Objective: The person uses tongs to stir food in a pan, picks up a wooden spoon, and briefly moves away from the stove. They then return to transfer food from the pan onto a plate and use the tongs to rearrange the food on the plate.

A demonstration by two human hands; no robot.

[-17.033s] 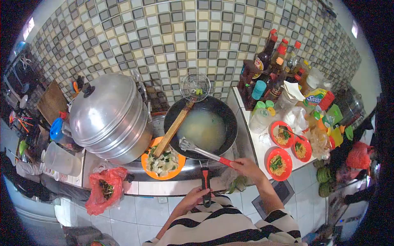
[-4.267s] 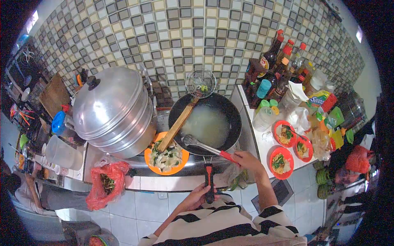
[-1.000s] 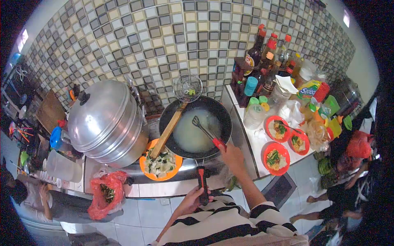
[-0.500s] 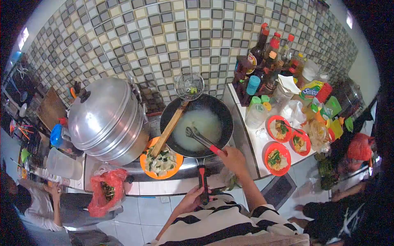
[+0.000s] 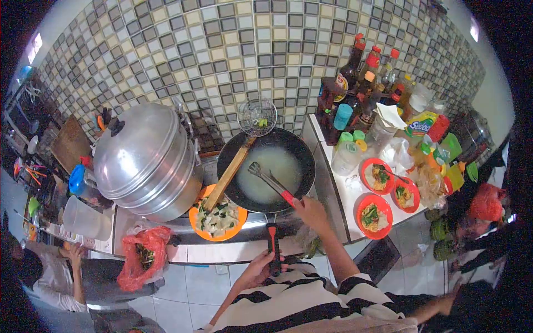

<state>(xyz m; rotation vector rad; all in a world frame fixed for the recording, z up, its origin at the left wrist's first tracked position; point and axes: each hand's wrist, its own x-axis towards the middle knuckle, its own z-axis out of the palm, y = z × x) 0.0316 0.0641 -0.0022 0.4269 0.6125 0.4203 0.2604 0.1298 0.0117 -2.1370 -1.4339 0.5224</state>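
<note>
A dark wok with cloudy whitish liquid stands in front of me. My left hand is wrapped round the wok's red and black handle. With my right hand I grip the red handle of metal tongs, whose head is over the liquid. A wire strainer rests across the wok's left side, and its wooden handle reaches down to an orange plate. On that plate lie pale pieces mixed with dark green bits.
A large aluminium steamer stands left of the wok. A red plastic bag sits at the counter's front edge. To the right are several bottles and red bowls of food. Other people are at both sides.
The tongs and my right hand have shifted slightly, with the tongs' head a little higher in the wok. The person at right has moved. My left hand stays on the handle.
</note>
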